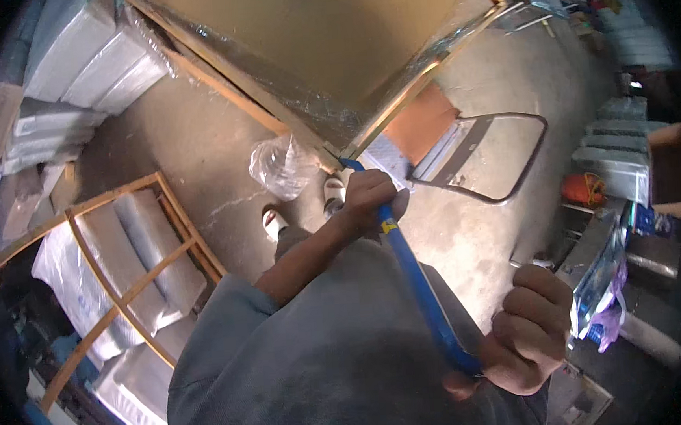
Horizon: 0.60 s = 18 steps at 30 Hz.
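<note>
A long blue-framed saw (420,282) runs slantwise across the front of my grey shirt. A yellow mark sits near its upper part, and a thin pale line follows its right edge. My left hand (371,192) is closed round the upper part. My right hand (528,327) is closed in a fist at the near end, where the frame bends; the grip is hidden inside it. The saw's far end meets the near corner of a large wooden frame (249,96), wrapped in clear plastic around a brown panel (336,39).
Crumpled clear plastic (280,168) lies by my feet. Right of the corner are brown cardboard (423,124) and a folding metal frame (537,139) on the floor. Wrapped packages (113,59) and a curved wooden frame (122,303) stand left. An orange bundle (584,189) sits right.
</note>
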Motion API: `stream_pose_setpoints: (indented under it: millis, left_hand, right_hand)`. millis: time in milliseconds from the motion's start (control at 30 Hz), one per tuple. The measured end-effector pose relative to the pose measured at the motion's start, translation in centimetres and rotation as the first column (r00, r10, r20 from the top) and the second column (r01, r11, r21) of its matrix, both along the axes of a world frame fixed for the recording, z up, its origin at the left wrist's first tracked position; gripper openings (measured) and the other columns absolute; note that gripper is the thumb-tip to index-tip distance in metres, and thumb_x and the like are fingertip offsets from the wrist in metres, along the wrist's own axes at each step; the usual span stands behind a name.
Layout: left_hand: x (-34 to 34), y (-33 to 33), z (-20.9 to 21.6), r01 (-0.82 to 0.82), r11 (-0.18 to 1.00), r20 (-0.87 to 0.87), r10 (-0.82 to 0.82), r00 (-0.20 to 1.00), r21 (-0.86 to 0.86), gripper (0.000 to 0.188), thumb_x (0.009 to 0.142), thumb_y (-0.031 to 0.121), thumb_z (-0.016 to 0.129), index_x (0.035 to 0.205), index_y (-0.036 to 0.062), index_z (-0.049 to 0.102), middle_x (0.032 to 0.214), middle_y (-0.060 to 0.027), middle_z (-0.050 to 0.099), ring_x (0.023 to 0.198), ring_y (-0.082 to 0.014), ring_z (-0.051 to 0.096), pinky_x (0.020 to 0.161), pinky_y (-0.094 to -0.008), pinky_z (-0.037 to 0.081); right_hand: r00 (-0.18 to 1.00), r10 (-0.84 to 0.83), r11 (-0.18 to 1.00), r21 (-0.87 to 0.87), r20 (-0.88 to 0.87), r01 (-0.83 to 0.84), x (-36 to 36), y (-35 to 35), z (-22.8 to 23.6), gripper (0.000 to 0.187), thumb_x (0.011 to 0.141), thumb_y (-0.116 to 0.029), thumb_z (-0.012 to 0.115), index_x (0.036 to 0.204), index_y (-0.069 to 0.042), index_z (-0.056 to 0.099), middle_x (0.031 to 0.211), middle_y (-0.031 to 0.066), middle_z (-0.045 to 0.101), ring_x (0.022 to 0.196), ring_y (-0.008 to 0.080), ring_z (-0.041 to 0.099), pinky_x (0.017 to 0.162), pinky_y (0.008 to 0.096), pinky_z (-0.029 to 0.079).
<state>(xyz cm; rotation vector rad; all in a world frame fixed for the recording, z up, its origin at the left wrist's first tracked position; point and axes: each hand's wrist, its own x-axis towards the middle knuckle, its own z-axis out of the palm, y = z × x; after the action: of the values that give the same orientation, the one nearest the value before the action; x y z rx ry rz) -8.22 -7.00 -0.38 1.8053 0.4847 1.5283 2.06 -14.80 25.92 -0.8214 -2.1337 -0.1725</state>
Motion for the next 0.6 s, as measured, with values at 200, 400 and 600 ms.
stream_pose_setpoints:
  millis: [200, 400, 600]
  left_hand:
    - [-3.1, 0.6, -1.4, 0.017, 0.996, 0.011, -0.016, 1.0, -0.087, 0.03, 0.067, 0.001, 0.073, 0.062, 0.01, 0.045, 0.055, -0.0065, 0.045, 0.047, -0.026, 0.048, 0.045, -0.0391, 0.034]
    - [-2.5, 2.2, -1.7, 0.095, 0.995, 0.039, -0.093, 0.995, -0.041, 0.028, 0.069, 0.008, 0.072, 0.062, 0.0095, 0.045, 0.054, -0.0081, 0.045, 0.047, -0.029, 0.05, 0.045, -0.0399, 0.038]
    - [0.2, 3.0, -0.9, 0.079, 0.99, -0.037, -0.084, 0.996, -0.119, 0.029, 0.068, 0.013, 0.072, 0.059, 0.0101, 0.045, 0.053, -0.0085, 0.048, 0.047, -0.028, 0.054, 0.045, -0.0397, 0.041]
  right_hand:
    - [0.987, 0.162, 0.97, -0.189, 0.021, -0.155, -6.8, 1.1, -0.6, 0.018, 0.076, -0.017, 0.065, 0.069, -0.008, 0.05, 0.063, -0.0014, 0.036, 0.047, 0.0078, 0.035, 0.042, 0.0231, 0.022]
    - [0.976, 0.077, 0.957, -0.289, 0.203, -0.015, -5.0, 3.0, 1.5, 0.039, 0.091, -0.036, 0.06, 0.065, -0.009, 0.046, 0.062, 0.0014, 0.038, 0.054, 0.0146, 0.041, 0.052, 0.0305, 0.035]
    - [0.994, -0.046, 0.96, -0.272, 0.097, 0.071, 2.0, 4.5, 0.6, 0.051, 0.092, -0.053, 0.056, 0.065, -0.012, 0.041, 0.061, 0.002, 0.036, 0.059, 0.0198, 0.042, 0.054, 0.0367, 0.036]
